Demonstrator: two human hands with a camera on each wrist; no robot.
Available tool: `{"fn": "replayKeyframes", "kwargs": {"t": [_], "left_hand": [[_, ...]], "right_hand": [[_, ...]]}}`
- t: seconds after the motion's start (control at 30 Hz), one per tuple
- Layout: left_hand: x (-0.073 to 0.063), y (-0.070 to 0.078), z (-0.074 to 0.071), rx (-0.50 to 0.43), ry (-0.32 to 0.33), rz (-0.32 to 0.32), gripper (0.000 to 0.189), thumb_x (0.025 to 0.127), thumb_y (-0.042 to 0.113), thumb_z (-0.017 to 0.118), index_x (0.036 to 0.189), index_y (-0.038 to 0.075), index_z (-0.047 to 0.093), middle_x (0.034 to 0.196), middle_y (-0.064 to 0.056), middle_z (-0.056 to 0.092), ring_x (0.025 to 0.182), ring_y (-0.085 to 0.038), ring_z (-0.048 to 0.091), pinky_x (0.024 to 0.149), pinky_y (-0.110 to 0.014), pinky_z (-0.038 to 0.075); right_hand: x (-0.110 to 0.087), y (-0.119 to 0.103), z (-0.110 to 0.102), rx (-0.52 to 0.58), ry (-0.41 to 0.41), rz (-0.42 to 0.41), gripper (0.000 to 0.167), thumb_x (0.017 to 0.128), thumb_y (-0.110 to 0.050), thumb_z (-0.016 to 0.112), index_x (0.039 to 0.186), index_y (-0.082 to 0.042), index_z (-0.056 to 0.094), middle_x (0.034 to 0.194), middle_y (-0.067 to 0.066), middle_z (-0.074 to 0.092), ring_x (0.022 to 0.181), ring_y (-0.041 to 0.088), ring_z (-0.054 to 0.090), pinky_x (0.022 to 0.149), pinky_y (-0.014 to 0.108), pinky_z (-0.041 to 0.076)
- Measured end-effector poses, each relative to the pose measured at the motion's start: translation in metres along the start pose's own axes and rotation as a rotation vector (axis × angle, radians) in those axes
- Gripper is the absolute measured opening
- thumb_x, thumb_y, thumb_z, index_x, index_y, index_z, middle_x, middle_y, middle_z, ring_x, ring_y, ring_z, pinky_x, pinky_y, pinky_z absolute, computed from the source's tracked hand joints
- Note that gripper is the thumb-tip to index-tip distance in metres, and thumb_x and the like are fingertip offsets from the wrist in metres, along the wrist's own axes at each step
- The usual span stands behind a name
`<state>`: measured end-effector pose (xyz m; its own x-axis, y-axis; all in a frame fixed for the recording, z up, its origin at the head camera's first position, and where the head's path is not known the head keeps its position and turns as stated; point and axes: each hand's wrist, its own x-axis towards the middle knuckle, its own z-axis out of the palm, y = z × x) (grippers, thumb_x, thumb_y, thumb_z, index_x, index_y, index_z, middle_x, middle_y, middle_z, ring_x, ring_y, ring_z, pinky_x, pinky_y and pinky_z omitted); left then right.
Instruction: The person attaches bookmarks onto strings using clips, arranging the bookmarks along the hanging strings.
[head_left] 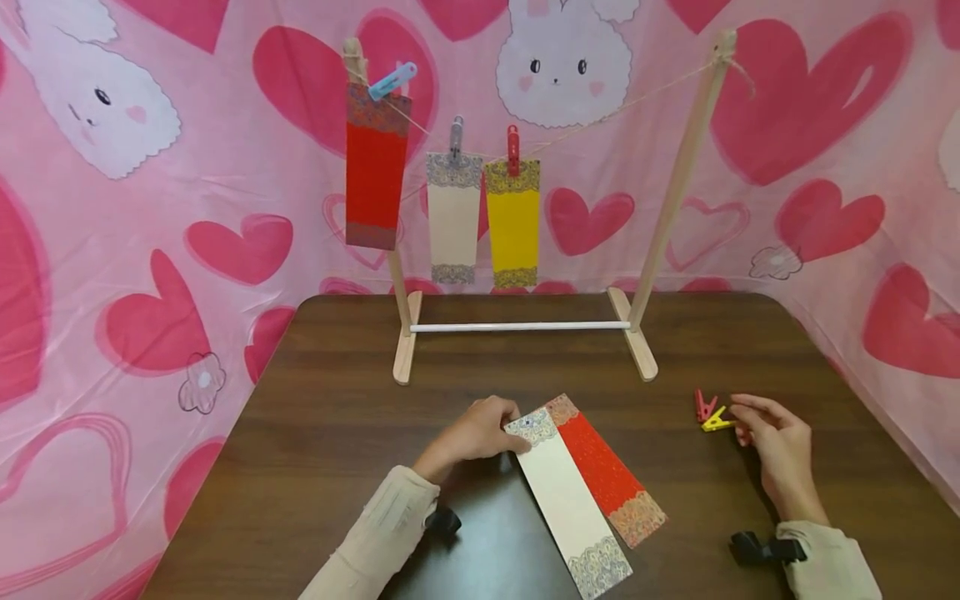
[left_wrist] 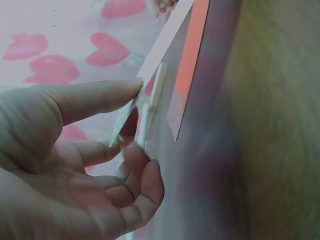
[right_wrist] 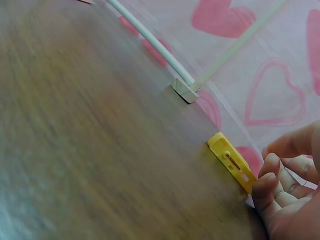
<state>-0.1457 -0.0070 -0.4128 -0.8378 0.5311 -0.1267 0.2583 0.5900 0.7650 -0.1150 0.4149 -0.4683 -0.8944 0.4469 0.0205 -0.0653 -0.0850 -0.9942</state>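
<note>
Between thumb and fingers, my left hand [head_left: 483,429] pinches the upper left corner of a cream card [head_left: 566,496] with patterned bands at both ends. Partly beneath that card lies a red card [head_left: 607,471] with similar bands. My right hand [head_left: 776,450] has its fingers curled at the end of a yellow clothespin [head_left: 717,420], the fingertips hiding that end in the right wrist view. A red clothespin [head_left: 704,407] lies right beside the yellow one on the table.
A wooden stand [head_left: 678,187] with a white crossbar [head_left: 517,327] stands at the back, a string between its posts. From the string hang a large red card [head_left: 372,171], a cream card [head_left: 453,217] and a yellow card [head_left: 513,225], with blue, grey and red clothespins.
</note>
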Motion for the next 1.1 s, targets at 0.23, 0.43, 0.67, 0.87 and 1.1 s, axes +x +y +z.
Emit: {"fn": "replayKeyframes", "kwargs": {"t": [0.23,0.43,0.67,0.87,1.1], "left_hand": [[0.004,-0.010,-0.013,-0.213,-0.013,0.014,0.021,0.088,0.005,0.073,0.099,0.000,0.057,0.072,-0.006,0.066,0.066,-0.026,0.066,0.060,-0.031,0.052],[0.006,-0.013,-0.014,-0.473,-0.006,0.013,0.029,0.090,-0.007,0.064,0.111,-0.005,0.044,0.084,-0.023,0.071,0.070,-0.034,0.072,0.065,-0.044,0.059],[0.008,-0.017,-0.016,-0.601,0.026,-0.017,0.043,0.090,-0.007,0.062,0.126,-0.002,0.038,0.082,-0.021,0.071,0.064,-0.033,0.071,0.065,-0.045,0.060],[0.011,-0.020,-0.017,-0.631,0.111,-0.086,0.050,0.090,-0.003,0.066,0.130,-0.003,0.038,0.081,-0.013,0.069,0.064,-0.022,0.066,0.071,-0.044,0.060],[0.015,-0.032,-0.016,-0.588,0.104,-0.122,0.021,0.091,0.007,0.068,0.105,-0.003,0.055,0.075,-0.003,0.065,0.067,-0.015,0.061,0.071,-0.035,0.057]], "right_hand": [[0.000,0.002,0.000,0.003,-0.009,-0.021,0.010,0.090,0.001,0.070,0.098,0.000,0.074,0.076,-0.003,0.072,0.053,0.008,0.057,0.046,0.019,0.047],[0.000,0.003,0.000,0.000,-0.015,-0.030,0.010,0.090,0.002,0.070,0.098,0.000,0.075,0.077,-0.004,0.072,0.053,0.007,0.057,0.046,0.019,0.047],[0.001,0.001,0.000,-0.072,0.027,-0.053,0.012,0.090,0.004,0.068,0.100,0.001,0.074,0.077,-0.006,0.072,0.056,0.007,0.058,0.047,0.018,0.047],[0.003,0.002,-0.003,-0.384,-0.035,-0.116,0.017,0.092,0.008,0.057,0.105,0.008,0.067,0.083,-0.015,0.067,0.065,0.003,0.058,0.056,0.015,0.049],[0.000,0.003,-0.004,-0.615,-0.104,-0.213,0.028,0.091,0.006,0.059,0.119,0.009,0.058,0.086,-0.021,0.065,0.075,-0.004,0.055,0.061,0.012,0.045]]}}
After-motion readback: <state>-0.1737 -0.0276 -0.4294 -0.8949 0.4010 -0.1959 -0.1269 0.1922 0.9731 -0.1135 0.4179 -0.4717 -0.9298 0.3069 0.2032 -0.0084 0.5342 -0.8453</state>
